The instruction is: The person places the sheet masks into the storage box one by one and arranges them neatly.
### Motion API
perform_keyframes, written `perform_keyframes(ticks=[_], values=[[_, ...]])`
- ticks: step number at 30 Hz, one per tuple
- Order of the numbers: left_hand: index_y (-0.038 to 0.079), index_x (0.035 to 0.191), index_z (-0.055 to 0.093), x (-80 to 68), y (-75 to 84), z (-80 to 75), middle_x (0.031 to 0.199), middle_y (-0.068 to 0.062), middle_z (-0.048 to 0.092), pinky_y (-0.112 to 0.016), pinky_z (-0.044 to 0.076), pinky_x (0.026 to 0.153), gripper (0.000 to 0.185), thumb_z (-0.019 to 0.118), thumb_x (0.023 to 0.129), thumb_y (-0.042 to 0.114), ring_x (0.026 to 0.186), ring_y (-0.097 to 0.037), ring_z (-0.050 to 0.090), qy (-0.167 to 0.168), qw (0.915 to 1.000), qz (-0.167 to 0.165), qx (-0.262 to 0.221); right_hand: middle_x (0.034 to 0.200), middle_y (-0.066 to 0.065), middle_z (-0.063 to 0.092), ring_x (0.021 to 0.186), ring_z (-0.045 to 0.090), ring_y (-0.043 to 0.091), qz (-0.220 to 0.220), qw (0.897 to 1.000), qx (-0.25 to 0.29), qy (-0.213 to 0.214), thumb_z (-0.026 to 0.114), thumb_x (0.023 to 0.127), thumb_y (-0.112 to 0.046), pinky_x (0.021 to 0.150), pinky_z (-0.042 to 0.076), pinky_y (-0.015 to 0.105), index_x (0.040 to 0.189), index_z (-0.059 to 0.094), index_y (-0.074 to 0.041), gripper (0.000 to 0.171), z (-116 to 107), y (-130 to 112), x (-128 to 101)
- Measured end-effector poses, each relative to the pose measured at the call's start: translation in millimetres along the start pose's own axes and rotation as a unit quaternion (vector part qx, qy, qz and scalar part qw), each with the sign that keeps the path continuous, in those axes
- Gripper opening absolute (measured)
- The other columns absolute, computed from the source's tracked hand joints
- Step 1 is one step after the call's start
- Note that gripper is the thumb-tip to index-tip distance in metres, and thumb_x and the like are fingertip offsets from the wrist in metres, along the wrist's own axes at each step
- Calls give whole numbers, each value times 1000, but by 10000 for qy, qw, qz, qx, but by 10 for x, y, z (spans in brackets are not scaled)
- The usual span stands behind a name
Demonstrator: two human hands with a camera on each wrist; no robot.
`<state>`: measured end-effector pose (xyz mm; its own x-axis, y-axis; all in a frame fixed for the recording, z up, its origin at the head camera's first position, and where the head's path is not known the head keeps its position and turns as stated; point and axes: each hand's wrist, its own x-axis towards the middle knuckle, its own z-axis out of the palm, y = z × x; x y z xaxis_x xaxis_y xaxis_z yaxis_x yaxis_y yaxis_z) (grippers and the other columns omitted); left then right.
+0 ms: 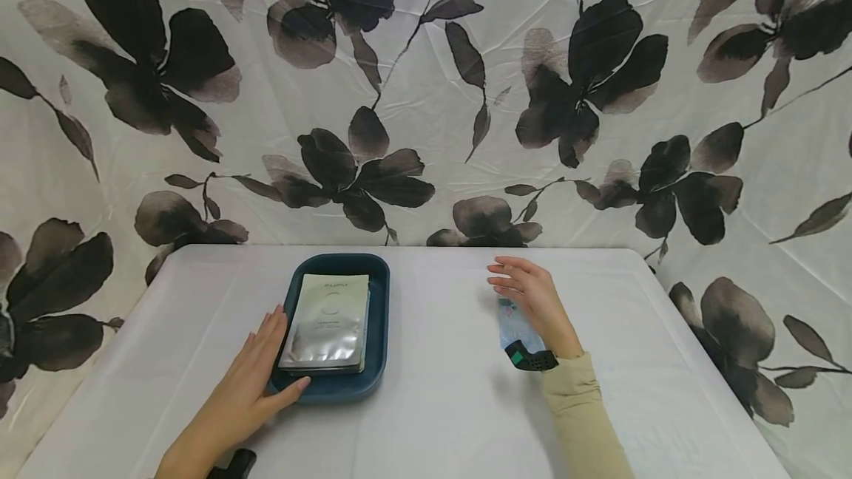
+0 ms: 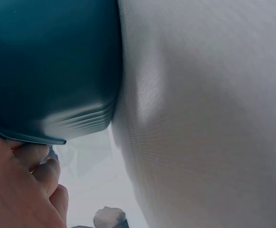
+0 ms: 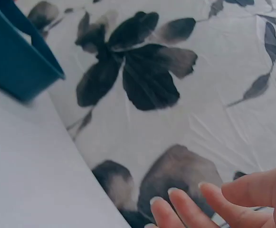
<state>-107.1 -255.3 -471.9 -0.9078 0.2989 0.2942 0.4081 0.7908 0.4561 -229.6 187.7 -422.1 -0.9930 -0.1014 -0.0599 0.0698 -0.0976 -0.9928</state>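
My left hand (image 1: 249, 383) rests along the left side of a dark blue tray (image 1: 378, 316), its fingers straight and its thumb over the near corner. The left wrist view has the tray's outer wall (image 2: 52, 61) up close, with fingers (image 2: 45, 175) at the rim. Inside the tray lie stacked flat sachets, a silvery pale-green one (image 1: 326, 324) on top. My right hand (image 1: 532, 298) hovers with relaxed fingers and holds nothing. Below it a light blue packet (image 1: 515, 327) shows on the table, partly hidden by the hand and wrist.
A white cloth covers the table (image 1: 433, 361). Directly behind its far edge hangs a white curtain (image 1: 459, 117) printed with dark flowers. The tray stands left of the middle, the blue packet to its right.
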Motion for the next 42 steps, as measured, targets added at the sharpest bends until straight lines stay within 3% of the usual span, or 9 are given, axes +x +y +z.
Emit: perform_keyframes(ticks=[4, 9, 13, 19, 24, 27, 30, 37, 42], values=[[6, 159, 5, 2, 8, 2, 167, -8, 2, -46, 1, 122, 103, 72, 90, 40, 152, -26, -1, -38, 10000, -30, -13, 129, 19, 62, 110, 64, 26, -1, 9946, -353, 978, 47, 105, -15, 103, 45, 42, 136, 51, 6, 38, -174, 60, -44], [5, 159, 6, 2, 6, 1, 167, -8, 2, -46, 1, 122, 103, 72, 90, 40, 152, -26, 0, -18, 10000, -27, -8, 127, 17, 59, 108, 55, 25, -42, 9715, -351, 2345, 48, 104, -14, 105, 38, 41, 133, 54, 6, 36, -388, 215, -68], [6, 160, 6, 6, 3, 0, 167, -8, 2, -46, 2, 122, 103, 72, 89, 41, 152, -26, 0, -7, 10000, -27, 46, 136, 20, 49, 119, 45, 26, 53, 9587, -395, 2817, 46, 103, -13, 109, 34, 41, 137, 49, 7, 39, -515, 364, -90], [5, 159, 6, 10, 8, -4, 167, -8, 1, -45, 0, 122, 103, 73, 89, 40, 152, -26, -1, -45, 10000, -33, 33, 144, 23, 40, 131, 37, 36, 404, 9494, -1625, 2656, 54, 100, -20, 111, 31, 48, 145, 40, 2, 52, -614, 575, -40], [6, 159, 5, 10, 19, -1, 167, -8, 0, -45, 0, 122, 103, 72, 90, 40, 152, -26, -1, -92, 9999, -73, -16, 148, 26, 33, 135, 26, 47, 529, 9198, -3282, 2084, 67, 92, -32, 109, 22, 61, 146, 38, 1, 70, -618, 634, -31], [6, 160, 4, 13, 19, -1, 167, -7, -1, -46, 0, 122, 103, 72, 90, 40, 152, -26, -1, -117, 9999, -103, -39, 149, 29, 27, 133, 23, 51, 551, 9035, -3895, 1701, 77, 84, -36, 106, 20, 65, 147, 37, 0, 83, -597, 620, -51], [7, 160, 4, 18, 19, -4, 167, -7, 0, -45, 0, 122, 103, 73, 90, 40, 152, -26, -1, -107, 9999, -114, -26, 150, 29, 23, 131, 23, 51, 612, 8931, -4193, 1510, 84, 78, -36, 105, 22, 65, 147, 37, -2, 90, -558, 590, -73], [6, 159, 5, 11, 18, 3, 167, -8, 1, -44, 0, 122, 103, 73, 89, 40, 152, -26, -1, -73, 10000, -53, -14, 137, 35, 22, 119, 28, 50, 716, 8919, -4172, 1592, 86, 76, -25, 97, 34, 61, 145, 38, 3, 88, -438, 503, -121], [6, 160, 6, 11, 15, -8, 167, -8, 2, -46, 1, 122, 103, 73, 89, 40, 152, -26, 0, -20, 10000, -46, -8, 133, 36, 27, 119, 27, 54, 927, 8650, -4567, 1859, 87, 74, -32, 96, 30, 66, 142, 43, 3, 87, -343, 461, -128]])
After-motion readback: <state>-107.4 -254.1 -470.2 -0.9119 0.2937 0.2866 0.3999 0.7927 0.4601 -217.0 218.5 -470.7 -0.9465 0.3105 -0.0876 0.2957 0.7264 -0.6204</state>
